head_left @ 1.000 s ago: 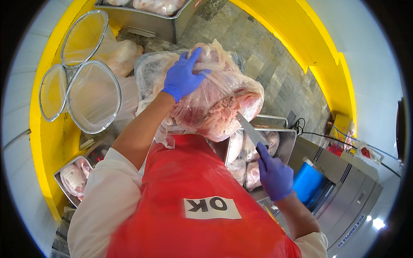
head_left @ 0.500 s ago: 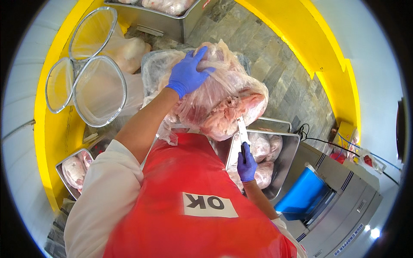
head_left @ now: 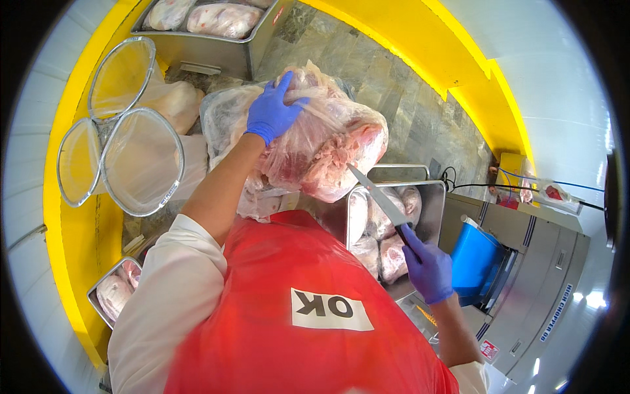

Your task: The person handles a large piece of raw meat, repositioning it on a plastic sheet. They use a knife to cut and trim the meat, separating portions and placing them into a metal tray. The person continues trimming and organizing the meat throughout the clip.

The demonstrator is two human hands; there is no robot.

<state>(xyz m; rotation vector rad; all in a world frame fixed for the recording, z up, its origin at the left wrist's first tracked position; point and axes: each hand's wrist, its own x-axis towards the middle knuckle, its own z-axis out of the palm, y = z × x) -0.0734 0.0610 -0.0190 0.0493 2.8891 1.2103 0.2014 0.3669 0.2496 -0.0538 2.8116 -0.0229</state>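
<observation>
The big meat point(head_left: 344, 154) is in the middle, just past the red apron point(head_left: 262, 282), and what holds it up is mostly hidden. The work looks part done: the end near the knife point(head_left: 387, 203) is bare and rough, but a thin bag point(head_left: 321, 108) covers much of the rest. I cannot tell how much has been cut. The right hand point(head_left: 430, 266) is closed around the knife's black handle. Its long, flat, shiny blade points at the meat, with the tip at the bare edge. The left hand point(head_left: 272, 113) lies on the bagged meat, thumb and one finger spread; I cannot tell if it pinches the bag. The meat is lumpy, pink and wet; the bag is clear and wrinkly. Beside it, round wrapped lumps point(head_left: 394, 255) fill a hard, square metal tub point(head_left: 433, 210).
</observation>
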